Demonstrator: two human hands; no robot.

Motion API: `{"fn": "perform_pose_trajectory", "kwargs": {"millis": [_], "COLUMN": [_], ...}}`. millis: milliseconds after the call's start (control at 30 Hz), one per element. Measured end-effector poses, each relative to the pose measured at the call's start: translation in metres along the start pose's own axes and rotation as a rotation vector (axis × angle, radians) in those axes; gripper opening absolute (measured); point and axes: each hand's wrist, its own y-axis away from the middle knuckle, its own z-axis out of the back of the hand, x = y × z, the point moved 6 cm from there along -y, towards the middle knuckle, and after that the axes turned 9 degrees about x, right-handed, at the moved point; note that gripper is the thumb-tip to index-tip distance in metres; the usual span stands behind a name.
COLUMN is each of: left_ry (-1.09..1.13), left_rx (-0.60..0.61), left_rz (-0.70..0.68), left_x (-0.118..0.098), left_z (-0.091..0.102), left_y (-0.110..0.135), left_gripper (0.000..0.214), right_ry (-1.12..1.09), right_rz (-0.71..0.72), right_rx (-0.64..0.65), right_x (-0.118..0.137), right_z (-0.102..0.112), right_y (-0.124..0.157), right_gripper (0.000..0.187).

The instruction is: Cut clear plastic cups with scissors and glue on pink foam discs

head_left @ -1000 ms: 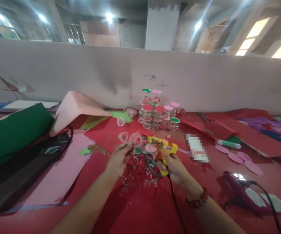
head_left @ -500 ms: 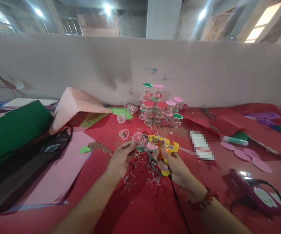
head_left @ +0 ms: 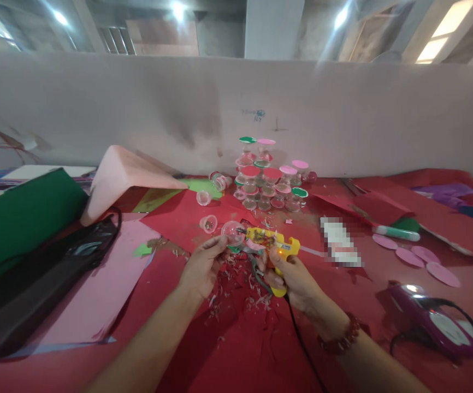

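Note:
My left hand [head_left: 206, 263] pinches a small clear plastic cup [head_left: 229, 232] by its edge, its round mouth turned toward me. In my right hand [head_left: 289, 273] is a yellow hot glue gun [head_left: 273, 240], gripped by its handle, with a small orange light on its side. The gun's nozzle points left and meets the cup's rim, or lies just in front of it; I cannot tell which. A glue stick [head_left: 312, 251] sticks out of the gun's back. Partly hidden below the gun lie scissors [head_left: 260, 277] with grey-green handles.
Stacked clear cups with coloured paper discs [head_left: 267, 188] stand by the wall. Loose cups [head_left: 208, 224] lie left of them. Pink discs [head_left: 409, 256], a glue tube [head_left: 396, 233] and a purple power box [head_left: 437, 322] sit right. A black bag [head_left: 56, 284] lies left; scraps litter the red surface.
The glue gun's nozzle and the cup have shifted very slightly left. Both hands keep their hold, and the view has tilted a little.

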Motion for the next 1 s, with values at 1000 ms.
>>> {"fn": "perform_pose_trajectory", "kwargs": {"millis": [1000], "left_ry": [0.067], "left_rx": [-0.032], "left_rz": [-0.028], "left_x": [-0.002], "left_z": [0.009], "left_y": [-0.004], "left_gripper": [0.01], "right_ry": [0.142], "right_rz": [-0.135], "right_rx": [0.062], "right_x": [0.004], "right_z": [0.004], "right_y": [0.006], "right_gripper": [0.043]}}
